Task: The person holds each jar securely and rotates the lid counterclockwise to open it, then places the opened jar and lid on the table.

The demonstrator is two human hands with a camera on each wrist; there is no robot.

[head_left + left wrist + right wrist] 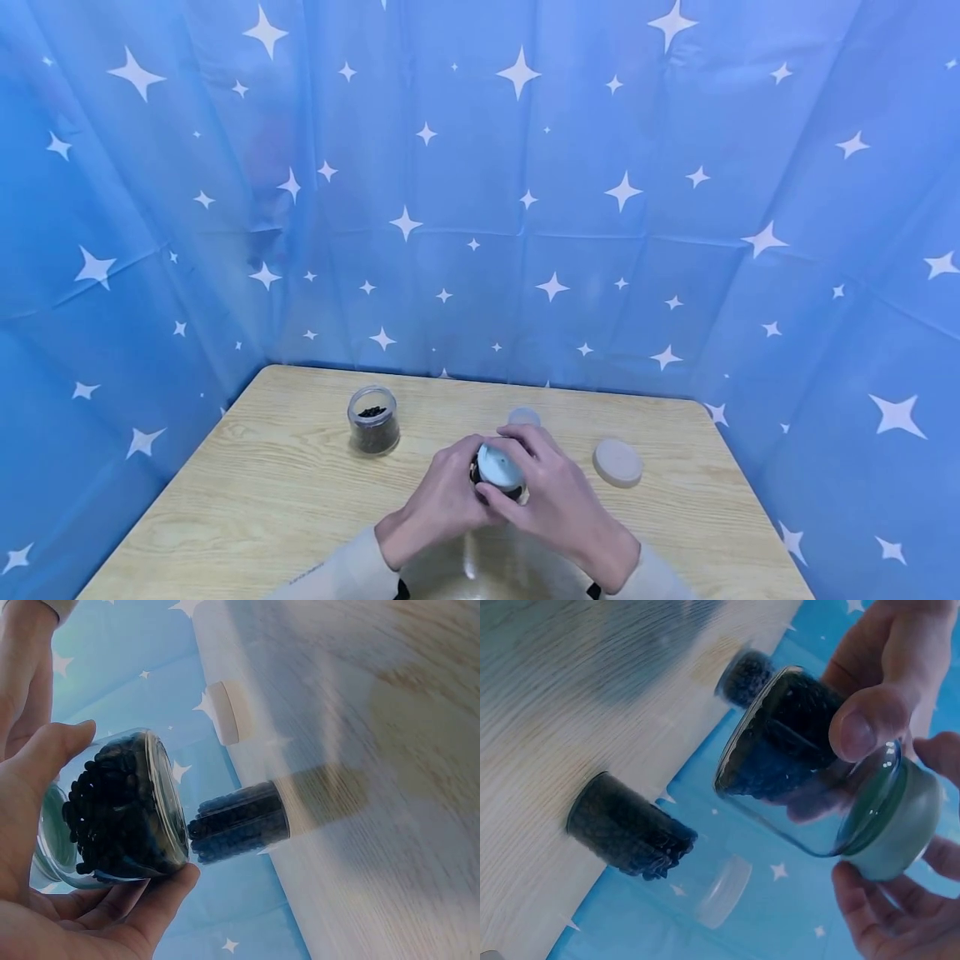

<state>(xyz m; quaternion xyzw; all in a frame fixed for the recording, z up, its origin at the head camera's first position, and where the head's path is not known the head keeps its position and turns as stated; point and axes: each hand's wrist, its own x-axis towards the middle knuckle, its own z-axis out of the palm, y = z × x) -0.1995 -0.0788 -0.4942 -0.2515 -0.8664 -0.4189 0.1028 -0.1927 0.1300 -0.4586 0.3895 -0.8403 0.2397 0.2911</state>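
Note:
My left hand grips a clear glass jar filled with dark beans, the thumb on one side and fingers on the other. On the jar's mouth sits a pale green lid. My right hand holds this lid, its fingers curled around the rim. The jar is held up in front of me, near the table's front. In the head view the hands cover most of its glass.
An uncovered glass jar partly filled with dark beans stands at the back left. A taller bean jar with a translucent lid stands behind my hands. To the right, a round beige lid lies on the wooden table. A blue star-patterned curtain surrounds it.

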